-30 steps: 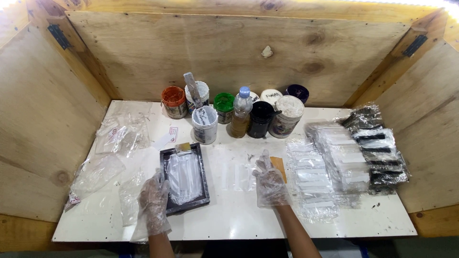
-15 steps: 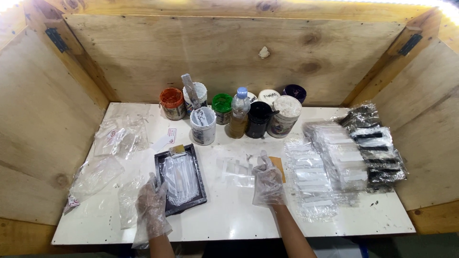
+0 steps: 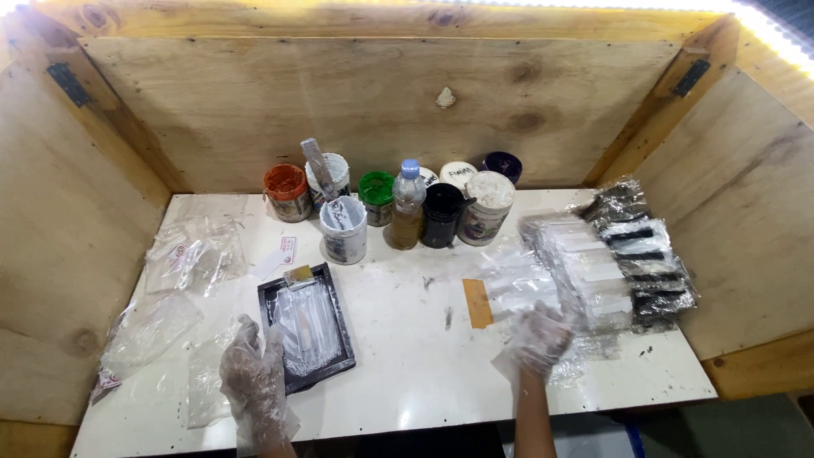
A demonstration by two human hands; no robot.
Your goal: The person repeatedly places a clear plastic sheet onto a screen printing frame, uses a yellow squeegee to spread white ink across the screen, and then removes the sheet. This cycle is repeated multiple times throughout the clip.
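Landmark: black tray (image 3: 342, 360) on the white counter (image 3: 415, 373).

Left hand (image 3: 253, 377), gloved in thin clear plastic, rests at the tray's lower-left edge. Its fingers (image 3: 246, 332) curl loosely against that rim; whether they pinch anything cannot be told. A clear plastic sheet (image 3: 307, 329) lies inside the tray, just right of those fingers.

Right hand (image 3: 536, 339), also gloved, sits well to the right of the tray, fingers (image 3: 555, 318) spread and pressing on the near edge of a stack of clear packets (image 3: 517, 280); grip not closed. The brown tape strip (image 3: 476, 303) lies between tray and right hand.

Behind the tray: a cluster of paint jars (image 3: 398, 199). Left of it: loose clear bags (image 3: 191, 254).
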